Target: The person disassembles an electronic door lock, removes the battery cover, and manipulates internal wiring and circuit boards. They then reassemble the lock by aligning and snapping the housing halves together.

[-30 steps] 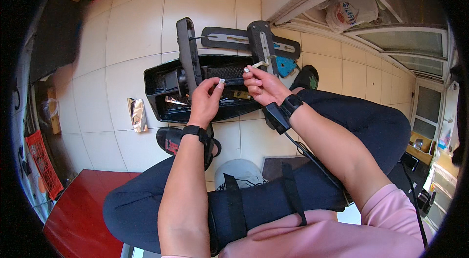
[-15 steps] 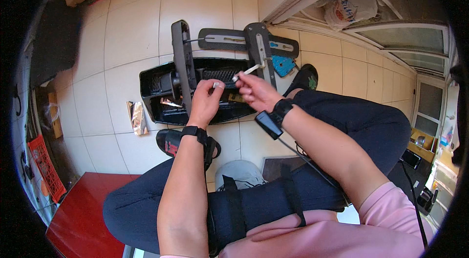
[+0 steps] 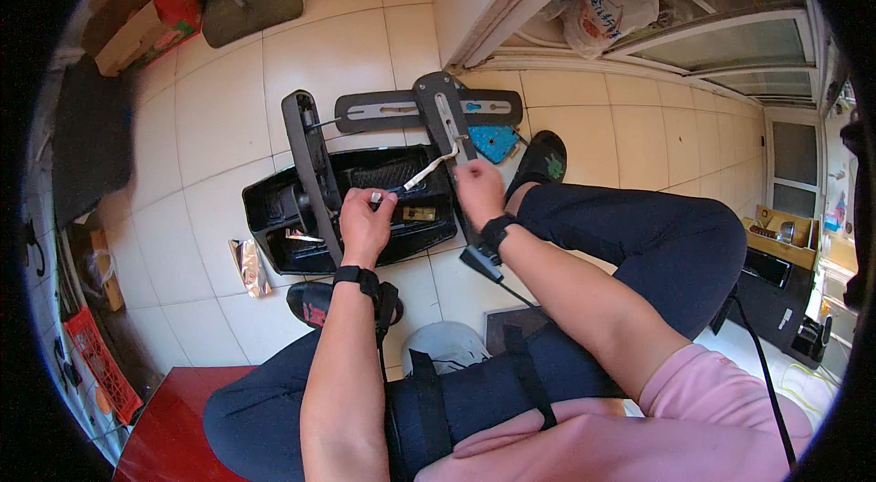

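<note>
A thin cable with a white-wrapped stretch (image 3: pixel 422 176) runs from a slotted dark bar (image 3: pixel 444 113) down to my left hand (image 3: pixel 367 225). The left thumb and fingers pinch its end, where a small whitish piece shows. My right hand (image 3: pixel 480 192) is beside the lower part of the slotted bar, apart from the white stretch; motion smears its fingers. Beneath the left hand lies an open black plastic housing (image 3: pixel 351 254) with metal parts inside. A long black upright piece (image 3: pixel 313 167) stands across it.
Another slotted dark bar (image 3: pixel 374 113) crosses behind, with a blue piece (image 3: pixel 493 143) beside it. Copper-coloured foil (image 3: pixel 249 268) lies left of the housing. My sandalled feet flank it. A red surface (image 3: pixel 173 418) is at lower left; a glazed frame (image 3: pixel 730 53) is at right.
The right hand has let go of the white-wrapped cable and moved down beside the bar. The left hand still pinches the cable's end. The whole view has shifted.
</note>
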The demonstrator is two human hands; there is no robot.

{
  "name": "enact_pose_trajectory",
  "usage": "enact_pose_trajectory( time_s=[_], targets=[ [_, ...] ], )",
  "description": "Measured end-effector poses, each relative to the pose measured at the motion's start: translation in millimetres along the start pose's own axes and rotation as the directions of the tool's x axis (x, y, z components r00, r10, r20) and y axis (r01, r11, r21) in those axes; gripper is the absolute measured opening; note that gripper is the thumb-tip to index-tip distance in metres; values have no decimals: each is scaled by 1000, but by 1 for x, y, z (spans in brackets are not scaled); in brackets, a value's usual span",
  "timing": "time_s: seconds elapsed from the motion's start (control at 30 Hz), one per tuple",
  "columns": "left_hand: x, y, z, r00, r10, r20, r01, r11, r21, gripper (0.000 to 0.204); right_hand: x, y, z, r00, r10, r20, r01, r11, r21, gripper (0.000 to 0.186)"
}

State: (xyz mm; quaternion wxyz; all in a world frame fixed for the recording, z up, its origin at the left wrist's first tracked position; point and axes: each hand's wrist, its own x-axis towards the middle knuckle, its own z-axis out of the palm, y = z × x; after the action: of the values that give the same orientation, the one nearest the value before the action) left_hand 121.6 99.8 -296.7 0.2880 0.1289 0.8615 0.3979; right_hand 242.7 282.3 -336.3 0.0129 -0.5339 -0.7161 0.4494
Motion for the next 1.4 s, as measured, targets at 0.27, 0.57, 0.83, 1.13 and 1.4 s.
enact_pose_trajectory(
  time_s=[0.27, 0.57, 0.83, 1.13, 1.4],
  targets=[
    [-1, 7, -4, 998, -50, 30, 50, 999, -14, 29, 28, 64, -14, 930, -81, 358, 157, 969, -189, 114],
    [4, 3, -8, 1000, -2, 28, 4, 996, -90, 27, 7, 19, -34, 981, -46, 187, 120, 906, -407, 91],
    [7, 3, -24, 998, 8, 69, 11, 963, -268, 22, -51, -35, -32, 995, -13, 95, 46, 935, -352, 78],
    [-1, -11, -37, 999, 16, 46, 0, 946, -323, 17, -82, -73, 26, 990, 0, 143, 45, 949, -312, 77],
    [-7, -9, -45, 992, -9, 127, 47, 953, -298, 15, -86, -81, 27, 977, -73, 201, 135, 940, -314, 80]
  ],
)
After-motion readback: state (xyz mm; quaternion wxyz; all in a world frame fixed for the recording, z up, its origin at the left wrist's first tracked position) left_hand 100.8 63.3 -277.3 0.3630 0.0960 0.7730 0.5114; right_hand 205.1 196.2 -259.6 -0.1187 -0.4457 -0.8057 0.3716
